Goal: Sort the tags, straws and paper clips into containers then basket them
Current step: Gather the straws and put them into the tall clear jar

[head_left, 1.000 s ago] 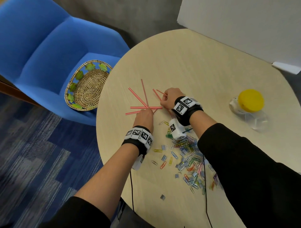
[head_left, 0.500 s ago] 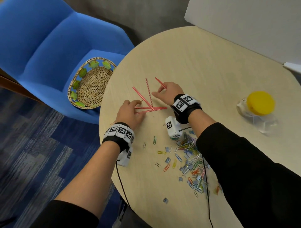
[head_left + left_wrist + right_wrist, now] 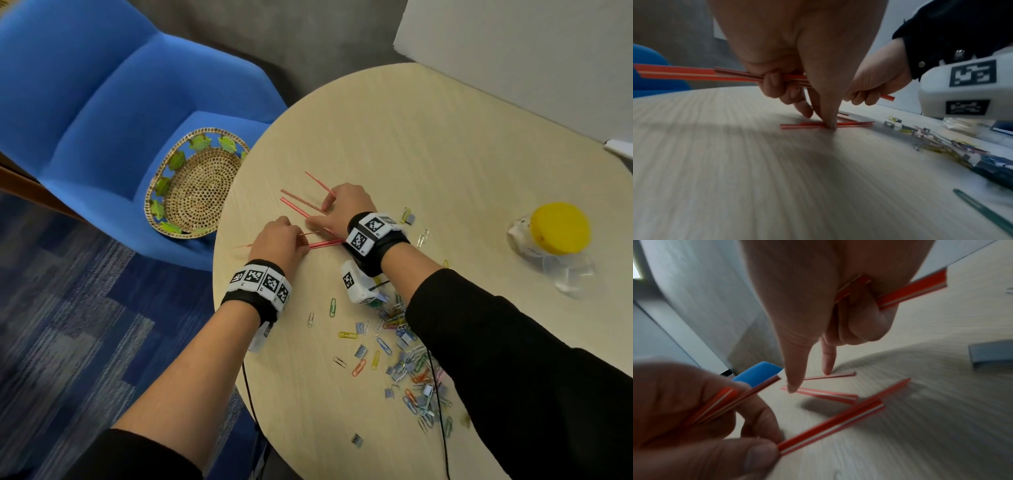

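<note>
Both hands are gathering red straws (image 3: 301, 205) on the desk (image 3: 428, 154): the left hand (image 3: 279, 241) and right hand (image 3: 342, 209) are each clutching a few, fingertips pinning loose ones for pickup, clips and tags (image 3: 404, 356) waiting.

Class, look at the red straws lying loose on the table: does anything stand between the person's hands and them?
Nothing visible does. The loose straws lie bare on the table, right beside the right hand and left hand.
</note>
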Demonstrator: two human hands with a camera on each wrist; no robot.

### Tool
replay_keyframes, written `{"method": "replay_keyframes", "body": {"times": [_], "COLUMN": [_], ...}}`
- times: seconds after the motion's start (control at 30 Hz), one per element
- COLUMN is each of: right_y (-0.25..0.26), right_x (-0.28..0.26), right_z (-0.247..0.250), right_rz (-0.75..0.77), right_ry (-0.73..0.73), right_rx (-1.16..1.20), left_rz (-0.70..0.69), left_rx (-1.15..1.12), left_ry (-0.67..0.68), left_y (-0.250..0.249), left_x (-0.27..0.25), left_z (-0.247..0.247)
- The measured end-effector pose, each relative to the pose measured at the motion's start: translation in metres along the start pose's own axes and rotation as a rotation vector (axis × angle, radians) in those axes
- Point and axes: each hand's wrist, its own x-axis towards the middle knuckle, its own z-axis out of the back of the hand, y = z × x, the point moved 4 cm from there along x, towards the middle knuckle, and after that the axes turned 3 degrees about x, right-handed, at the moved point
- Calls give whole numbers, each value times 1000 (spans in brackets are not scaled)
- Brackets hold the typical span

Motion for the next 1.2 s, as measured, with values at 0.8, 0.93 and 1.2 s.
{"method": "replay_keyframes", "body": {"times": [0.8,0.93,1.2], "right_y": [3,-1,-41], "right_x": [0,-2,-18], "right_z": [13,13,54], "right_rz": [33,34,-297], "right_ry": [203,241,212], "right_rx": [-470,-513,267], "left_rz": [1,-42,8], "left_rx": [345,405,360], "left_ry": [186,212,188], "left_y": [-29,-39,-44], "left_x": [1,1,-8], "left_z": [-13,-11,-2]}}
